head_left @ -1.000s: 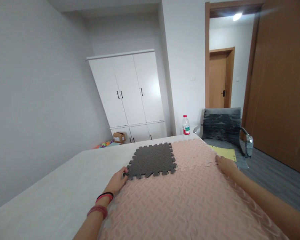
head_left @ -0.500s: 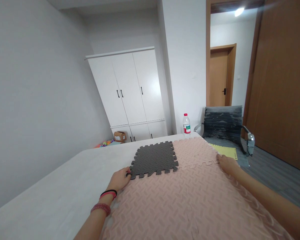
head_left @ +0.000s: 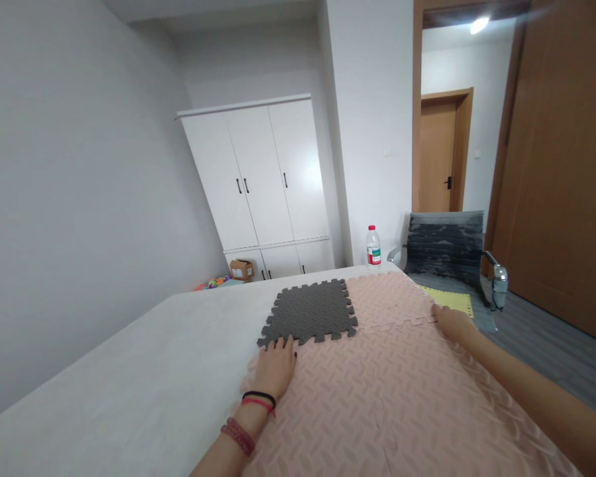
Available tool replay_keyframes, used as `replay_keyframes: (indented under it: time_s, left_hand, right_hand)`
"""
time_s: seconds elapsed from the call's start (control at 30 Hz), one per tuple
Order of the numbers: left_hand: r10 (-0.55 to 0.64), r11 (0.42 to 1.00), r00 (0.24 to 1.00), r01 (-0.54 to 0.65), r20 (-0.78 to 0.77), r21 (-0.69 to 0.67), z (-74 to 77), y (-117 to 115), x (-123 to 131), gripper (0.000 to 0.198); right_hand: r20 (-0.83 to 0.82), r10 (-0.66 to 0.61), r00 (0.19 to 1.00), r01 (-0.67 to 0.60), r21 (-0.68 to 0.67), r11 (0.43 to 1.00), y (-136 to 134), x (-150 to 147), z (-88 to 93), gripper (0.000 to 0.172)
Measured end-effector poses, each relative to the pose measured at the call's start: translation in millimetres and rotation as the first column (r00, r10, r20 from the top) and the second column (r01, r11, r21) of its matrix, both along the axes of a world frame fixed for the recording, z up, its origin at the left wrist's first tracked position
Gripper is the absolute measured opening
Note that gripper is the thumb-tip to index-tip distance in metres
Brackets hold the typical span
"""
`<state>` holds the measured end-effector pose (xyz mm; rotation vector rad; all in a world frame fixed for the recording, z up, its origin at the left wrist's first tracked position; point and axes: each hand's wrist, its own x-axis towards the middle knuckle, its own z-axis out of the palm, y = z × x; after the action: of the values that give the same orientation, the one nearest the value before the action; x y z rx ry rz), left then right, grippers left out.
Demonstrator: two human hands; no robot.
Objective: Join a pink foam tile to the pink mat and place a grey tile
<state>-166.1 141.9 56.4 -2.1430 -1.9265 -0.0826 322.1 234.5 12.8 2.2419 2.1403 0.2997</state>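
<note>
My left hand (head_left: 277, 364) lies with its fingers spread over the near left edge of a dark grey interlocking foam tile (head_left: 310, 310), its palm on the large pink foam mat (head_left: 377, 391). Along the near side, the grey tile's tabs rest on the pink surface. To its right is another pink foam tile (head_left: 390, 300), joined to the large mat along a jagged seam. My right hand (head_left: 449, 322) is closed on the right edge of the pink mat, by the end of that seam; its thumb and some fingers are partly hidden.
A white table (head_left: 144, 371) lies under the mats. A clear bottle with a red cap (head_left: 373, 246) stands at its far edge. Beyond the right edge is a chair (head_left: 446, 248) with a yellow foam tile (head_left: 447, 301). A cardboard box (head_left: 242, 269) sits behind the table.
My left hand has moved right, from the grey tile's near left corner onto its near edge, and its fingers have spread. My right hand stays in place. The view has shifted slightly.
</note>
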Motion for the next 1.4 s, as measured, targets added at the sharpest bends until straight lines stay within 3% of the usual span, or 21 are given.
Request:
replay_keyframes:
  time_s: [0.17, 0.3, 0.43, 0.57, 0.63, 0.7, 0.87, 1.07, 1.3, 1.4]
  left_hand:
    - [0.047, 0.998, 0.998, -0.046, -0.047, 0.038, -2.1, -3.1, -3.7, 0.044]
    - [0.082, 0.993, 0.993, -0.074, -0.088, 0.092, -3.8, -5.2, -3.4, 0.043]
    - [0.076, 0.991, 0.989, -0.061, -0.124, 0.120, -7.0, -7.3, -2.9, 0.044]
    - [0.042, 0.993, 0.987, -0.024, -0.155, 0.120, -7.0, -7.9, -5.2, 0.042]
    - [0.043, 0.993, 0.985, -0.023, -0.167, 0.118, -7.1, -7.1, -6.1, 0.042]
    - [0.048, 0.994, 0.983, -0.030, -0.177, 0.106, -7.4, -5.7, -6.2, 0.043]
    - [0.028, 0.998, 0.984, -0.019, -0.177, 0.052, -7.0, -2.5, -5.4, 0.042]
    - [0.013, 1.000, 0.986, -0.010, -0.166, 0.022, -4.4, -3.4, -4.7, 0.043]
    - [-0.012, 1.000, 0.991, 0.012, -0.136, -0.001, -0.2, -9.9, -7.3, 0.044]
    - [-0.029, 1.000, 0.992, 0.027, -0.122, -0.015, 1.8, -12.1, -9.9, 0.045]
  right_hand:
    - [-0.098, -0.019, 0.995, 0.018, -0.007, 1.000, -16.0, -4.0, 18.0, 0.043]
    - [-0.163, 0.005, 0.987, 0.003, 0.047, 0.999, -27.0, -35.5, 35.2, 0.046]
    - [-0.234, 0.255, 0.938, -0.248, 0.058, 0.967, -36.0, -106.7, 44.4, 0.048]
    - [-0.280, 0.552, 0.786, -0.568, 0.028, 0.822, -54.4, -184.3, 49.3, 0.044]
    - [-0.275, 0.610, 0.743, -0.627, 0.032, 0.778, -64.3, -211.3, 51.3, 0.043]
    - [-0.263, 0.619, 0.740, -0.632, 0.041, 0.773, -70.4, -227.4, 52.5, 0.042]
    - [-0.267, 0.594, 0.759, -0.616, 0.001, 0.788, -68.2, -234.1, 50.0, 0.041]
    - [-0.304, 0.564, 0.768, -0.609, -0.074, 0.790, -59.0, -231.0, 45.0, 0.053]
    - [-0.350, 0.511, 0.785, -0.602, -0.234, 0.764, -50.3, -228.8, 49.8, 0.063]
    - [-0.364, 0.497, 0.788, -0.595, -0.241, 0.767, -53.3, -220.6, 51.7, 0.066]
